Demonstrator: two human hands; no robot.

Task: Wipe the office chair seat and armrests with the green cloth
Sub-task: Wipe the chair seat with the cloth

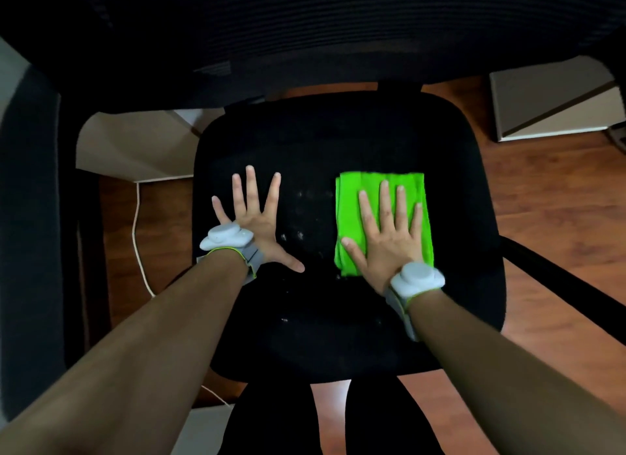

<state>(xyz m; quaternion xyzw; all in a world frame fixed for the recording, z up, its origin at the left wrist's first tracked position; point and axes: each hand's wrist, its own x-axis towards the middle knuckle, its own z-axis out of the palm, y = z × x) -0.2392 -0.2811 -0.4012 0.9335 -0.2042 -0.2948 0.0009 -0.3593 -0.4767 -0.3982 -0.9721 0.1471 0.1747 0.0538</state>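
Single head-worn, wide-angle view. We look steeply down from above the front edge of the chair seat (305, 142), facing the backrest (305, 31), which fills the top of the frame. We stand close: the left hand (252, 217) and right hand (389, 241) lie near mid-frame on outstretched arms, and wooden floor (542, 200) shows at both sides.
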